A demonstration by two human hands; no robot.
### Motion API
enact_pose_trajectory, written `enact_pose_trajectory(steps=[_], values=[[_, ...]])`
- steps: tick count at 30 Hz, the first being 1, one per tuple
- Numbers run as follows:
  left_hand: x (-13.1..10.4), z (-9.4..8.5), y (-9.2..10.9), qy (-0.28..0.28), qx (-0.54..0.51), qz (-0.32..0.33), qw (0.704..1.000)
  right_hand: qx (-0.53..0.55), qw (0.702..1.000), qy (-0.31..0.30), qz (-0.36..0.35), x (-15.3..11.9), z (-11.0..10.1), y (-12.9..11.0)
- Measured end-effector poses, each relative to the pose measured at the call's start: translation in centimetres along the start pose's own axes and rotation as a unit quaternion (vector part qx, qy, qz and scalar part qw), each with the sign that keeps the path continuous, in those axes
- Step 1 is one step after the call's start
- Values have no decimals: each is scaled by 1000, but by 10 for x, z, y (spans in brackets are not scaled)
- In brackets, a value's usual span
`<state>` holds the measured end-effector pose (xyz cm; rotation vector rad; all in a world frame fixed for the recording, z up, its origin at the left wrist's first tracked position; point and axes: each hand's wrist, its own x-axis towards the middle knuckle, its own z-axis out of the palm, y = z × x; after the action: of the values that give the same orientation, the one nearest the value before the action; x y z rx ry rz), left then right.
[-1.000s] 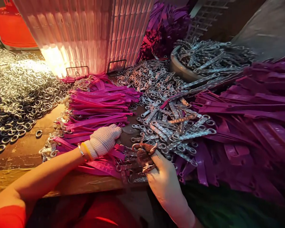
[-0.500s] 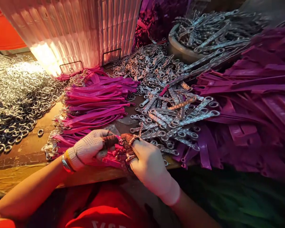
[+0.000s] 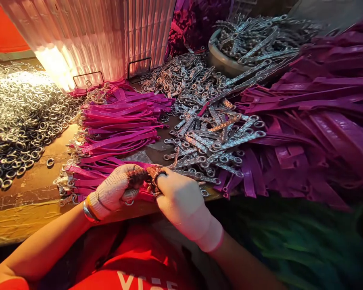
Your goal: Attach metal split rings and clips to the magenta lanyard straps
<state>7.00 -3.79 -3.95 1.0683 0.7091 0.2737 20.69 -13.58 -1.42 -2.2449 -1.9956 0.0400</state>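
My left hand [image 3: 116, 189], in a pale dotted work glove with dark brown finger ends, is closed in front of my body. A metal ring [image 3: 129, 202] pokes out beneath its curled fingers. Against its fingertips press those of my right hand [image 3: 181, 197], also gloved and closed. What lies between the two sets of fingertips is hidden. Right behind the hands is a row of pink straps [image 3: 117, 133] with metal fittings [image 3: 65, 179] at their left ends. To the right of the hands lie silvery braided metal links [image 3: 211, 149] with looped ends.
A heap of metal rings [image 3: 24, 121] covers the left of the table [image 3: 53, 177]. Purple straps [image 3: 308, 133] are piled at right, overhanging the front edge. A bowl [image 3: 222, 60] of metal links and a ribbed translucent panel [image 3: 93, 40] stand at the back.
My hands have come closer together; the gap between their fingertips has closed. The ring under my left fingers now shows. The whole view has shifted slightly.
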Motion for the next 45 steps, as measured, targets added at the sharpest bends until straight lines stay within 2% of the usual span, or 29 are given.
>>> enact_pose_trajectory(steps=[3, 4, 6, 8, 9, 11, 13, 16, 19, 24, 27, 33, 38, 40, 42, 45], values=[[-3, -2, 2, -4, 131, 34, 991, 0, 999, 35, -7, 0, 8, -1], [-4, -3, 2, -1, 206, 69, 976, 0, 999, 48, -6, 0, 11, -1], [-3, -6, 2, 19, 352, 149, 924, 4, 998, 70, -1, 0, 16, 1], [1, -9, -2, 16, 432, 196, 880, 16, 997, 77, 11, -1, 20, 5], [4, -12, -5, -4, 438, 201, 876, 26, 997, 73, 15, -1, 21, 7], [11, -16, -11, -44, 407, 194, 891, 44, 998, 40, 18, -3, 19, 11], [17, -19, -17, -56, 374, 187, 907, 51, 998, -36, 27, -2, 15, 13], [20, -18, -22, -16, 393, 182, 901, 25, 982, -167, 84, 4, 8, 10], [18, -17, -25, 7, 407, 183, 895, -23, 972, -207, 109, 12, 6, 3], [19, -20, -27, -6, 396, 215, 893, -86, 982, -169, -10, 13, 12, 3], [23, -21, -26, -15, 396, 227, 890, -99, 984, -143, -38, 11, 16, 8], [30, -19, -19, -6, 393, 202, 897, -91, 992, -72, -53, 10, 30, 20], [31, -16, -17, -19, 333, 139, 933, -26, 998, 55, -25, 5, 50, 32], [31, -15, -19, -19, 316, 118, 941, -17, 996, 84, -21, 3, 55, 34], [30, -14, -21, -12, 307, 111, 945, -22, 997, 70, -25, 4, 55, 34], [29, -13, -24, 11, 324, 120, 939, -42, 999, 10, -24, 9, 49, 31]])
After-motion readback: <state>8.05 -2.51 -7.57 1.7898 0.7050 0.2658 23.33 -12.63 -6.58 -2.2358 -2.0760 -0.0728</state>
